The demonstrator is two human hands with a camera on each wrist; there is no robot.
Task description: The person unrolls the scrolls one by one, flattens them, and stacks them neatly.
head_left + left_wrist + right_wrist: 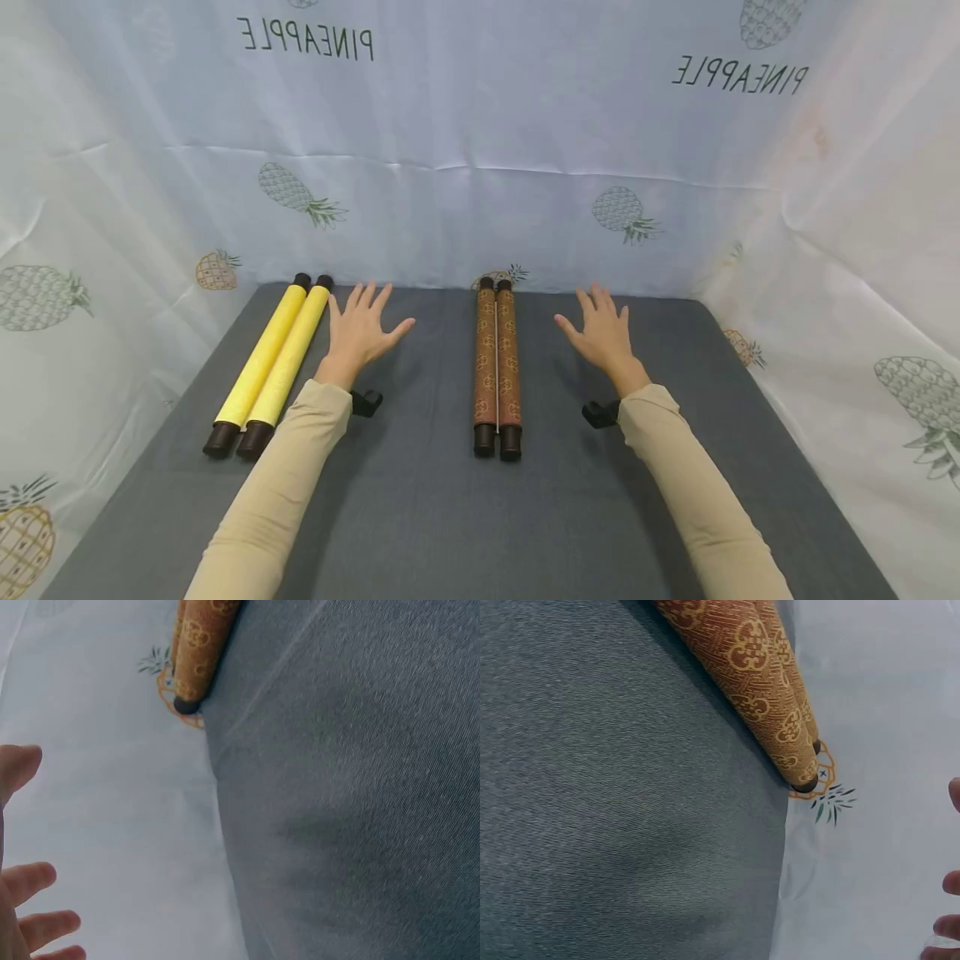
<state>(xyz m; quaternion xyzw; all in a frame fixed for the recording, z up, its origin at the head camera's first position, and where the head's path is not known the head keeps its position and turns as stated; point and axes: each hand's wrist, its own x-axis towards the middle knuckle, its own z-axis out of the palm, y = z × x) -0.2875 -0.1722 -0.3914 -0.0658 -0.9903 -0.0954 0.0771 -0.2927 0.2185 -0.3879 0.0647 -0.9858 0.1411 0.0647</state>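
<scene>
My left hand (357, 329) hovers over the dark cloth with its fingers spread, just right of the yellow scroll (288, 354). That scroll shows as two parallel rolls with dark end knobs, lying at a slant. On the other side, my right hand (603, 333) is held with fingers apart, to the right of the brown scroll (497, 367). Gold flower patterns cover the brown scroll's two rolls, which lie side by side, pointing away from me. Both hands hold nothing. In the right wrist view, the brown scroll (761, 690) crosses the top, with fingertips (951, 883) at the right edge.
A dark grey cloth (427, 517) covers the table. White curtains (465, 225) printed with pineapples hang at the back and both sides, meeting the table's far edge just beyond the scrolls. Each wrist wears a black strap mount (367, 403).
</scene>
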